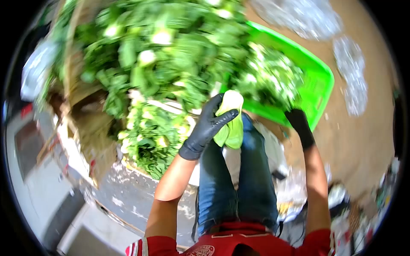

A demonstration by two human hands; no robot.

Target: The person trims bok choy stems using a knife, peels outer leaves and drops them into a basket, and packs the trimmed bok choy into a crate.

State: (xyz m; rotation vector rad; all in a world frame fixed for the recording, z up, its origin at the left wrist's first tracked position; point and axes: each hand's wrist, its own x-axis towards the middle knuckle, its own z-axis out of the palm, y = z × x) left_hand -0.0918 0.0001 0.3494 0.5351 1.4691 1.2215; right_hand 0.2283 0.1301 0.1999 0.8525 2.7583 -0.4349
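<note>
Wearing: red shirt [224, 245] at six o'clock, round pale emblem on it, lettering too small to read; blue denim jeans [256, 170].
Left hand [204, 134]: black, rubbery glove, thumb and fingers closed round the vegetable, just left of clock centre.
Vegetable [230, 128]: at clock centre, over the knees; smooth, pale green, thick base away from the body, leaves toward it.
Right hand [299, 123]: black-gloved, three o'clock, at the crate's near edge; fingers blurred, so I can't tell whether they pinch anything.
Crate [318, 64]: one to two o'clock, bright green plastic, rounded corners; blurred leafy greens [271, 77] fill its left part.
Low heap [149, 143]: nine o'clock, stubby pale bases among leaves.
Big heap [171, 59]: ten to eleven, broad leaves, whitish bases.
Clear plastic [305, 17]: one o'clock, wrinkled and shiny, on a brown surface [363, 136].
</note>
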